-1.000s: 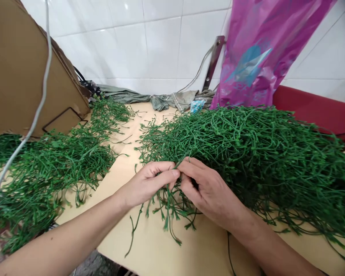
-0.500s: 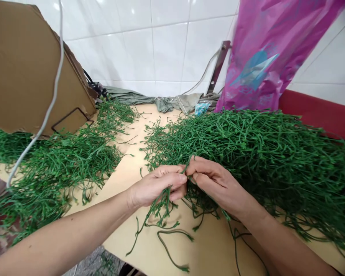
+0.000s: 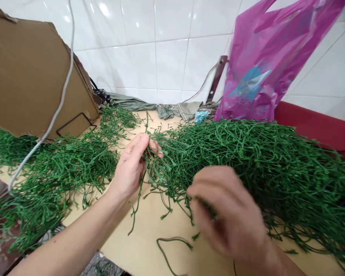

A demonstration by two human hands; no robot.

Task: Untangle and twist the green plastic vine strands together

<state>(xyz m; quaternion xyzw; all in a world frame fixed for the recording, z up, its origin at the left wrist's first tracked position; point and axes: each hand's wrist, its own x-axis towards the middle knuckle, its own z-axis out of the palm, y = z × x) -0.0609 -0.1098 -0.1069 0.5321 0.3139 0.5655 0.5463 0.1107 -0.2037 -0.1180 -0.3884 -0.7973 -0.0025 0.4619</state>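
My left hand (image 3: 132,163) is closed on several thin green artificial plant stems (image 3: 140,186), thumb pressed against the fingers. One stem stands up above the thumb, and others hang below the hand. My right hand (image 3: 227,211) is smeared by motion, its fingers curled; whether anything sits between them I cannot make out. It is over the tabletop, in front of a large heap of green stems (image 3: 241,145). A loose bent stem (image 3: 168,253) lies on the pale tabletop (image 3: 138,245) left of that hand.
A second pile of green stems (image 3: 74,168) spreads on the left, beneath a brown cardboard sheet (image 3: 37,76). A white cable (image 3: 60,99) hangs in front of the cardboard. Along the tiled wall (image 3: 172,57) are crumpled cloth (image 3: 135,101), a metal bracket (image 3: 217,78) and a purple plastic bag (image 3: 264,65).
My hands have come apart from where they met at the stems. The left has moved up and leftward with stems in it, the right lower and nearer. The view has tilted slightly up.
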